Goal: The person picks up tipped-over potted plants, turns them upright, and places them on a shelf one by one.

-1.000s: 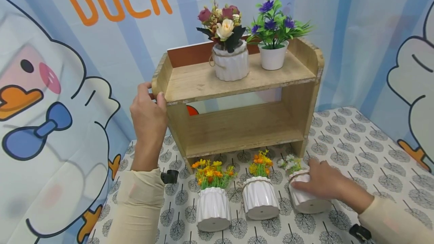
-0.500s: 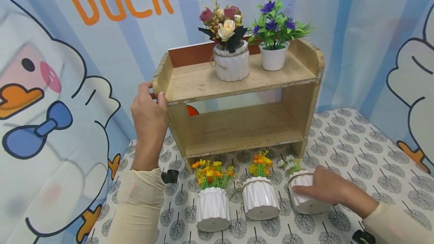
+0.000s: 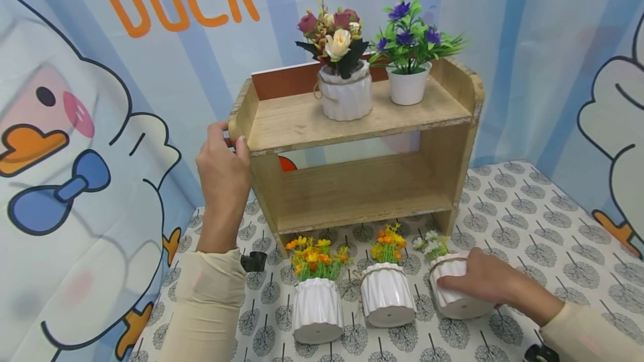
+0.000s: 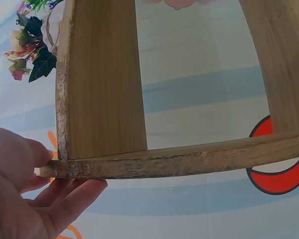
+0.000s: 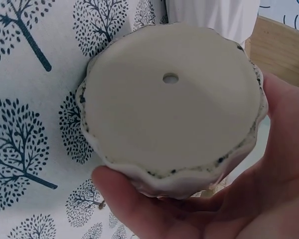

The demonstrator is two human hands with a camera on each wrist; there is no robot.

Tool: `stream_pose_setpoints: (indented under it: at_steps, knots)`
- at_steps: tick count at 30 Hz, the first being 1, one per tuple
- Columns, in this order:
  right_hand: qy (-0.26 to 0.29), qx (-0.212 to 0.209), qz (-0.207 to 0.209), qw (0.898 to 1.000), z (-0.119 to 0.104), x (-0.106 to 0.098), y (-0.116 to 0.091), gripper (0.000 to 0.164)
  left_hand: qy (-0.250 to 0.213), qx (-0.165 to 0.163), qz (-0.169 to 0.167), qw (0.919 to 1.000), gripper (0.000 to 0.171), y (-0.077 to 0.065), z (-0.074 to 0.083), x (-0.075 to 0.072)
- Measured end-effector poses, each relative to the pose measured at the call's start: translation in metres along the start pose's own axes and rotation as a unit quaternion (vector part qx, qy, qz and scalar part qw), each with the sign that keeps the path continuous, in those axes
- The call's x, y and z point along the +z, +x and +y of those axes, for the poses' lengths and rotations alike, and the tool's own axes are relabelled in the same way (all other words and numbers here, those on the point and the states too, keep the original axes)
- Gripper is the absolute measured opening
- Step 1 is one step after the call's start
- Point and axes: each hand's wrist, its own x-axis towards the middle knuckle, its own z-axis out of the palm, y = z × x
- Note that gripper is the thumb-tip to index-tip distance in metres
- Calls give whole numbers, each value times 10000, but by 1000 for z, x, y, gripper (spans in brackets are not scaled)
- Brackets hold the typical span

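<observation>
In the head view my left hand (image 3: 223, 186) grips the upper left corner of a two-tier wooden shelf (image 3: 352, 138). The left wrist view has the thumb on one side of the shelf's side board (image 4: 154, 164) and the fingers on the other. My right hand (image 3: 490, 284) holds a white ribbed flowerpot (image 3: 448, 289) with small white flowers, which lies on its side on the cloth. Its flat base (image 5: 169, 114), with a small hole, faces the right wrist camera. Thumb and fingers curl around the pot's wall; some fingers are hidden behind it.
Two white flowerpots with yellow-orange flowers, one left (image 3: 318, 312) and one in the middle (image 3: 388, 298), lie tipped on the tree-print cloth (image 3: 568, 272). On the upper board stand a rose pot (image 3: 344, 94) and a purple-flowered pot (image 3: 408, 85). A duck-print curtain (image 3: 282, 10) hangs behind.
My right hand's fingers have shifted slightly back along the pot toward its base, while the pot stays tipped in place. The left hand keeps its hold on the shelf. The head view drifts slightly.
</observation>
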Motion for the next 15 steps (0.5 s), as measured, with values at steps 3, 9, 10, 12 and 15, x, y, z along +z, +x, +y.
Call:
stream_pose_setpoints:
  at_steps: [3, 9, 10, 12, 15]
  knots:
    - [-2, 22, 44, 10000, 0, 1, 2, 81, 1, -23, -34, 10000, 34, 0, 0, 0]
    - [-86, -2, 125, 9999, 3, 3, 6, 84, 66, -32, -36, 10000, 34, 0, -1, 0]
    - [-137, -6, 144, 9998, 4, 3, 7, 87, 72, -36, -34, 10000, 34, 0, -1, 0]
    - [-238, -26, 206, 9995, 5, 2, 8, 93, 74, -48, -39, 10000, 34, 0, -1, 0]
    - [-457, -111, 355, 9983, 5, 0, 10, 104, 64, -60, -56, 9999, 34, 0, 0, 0]
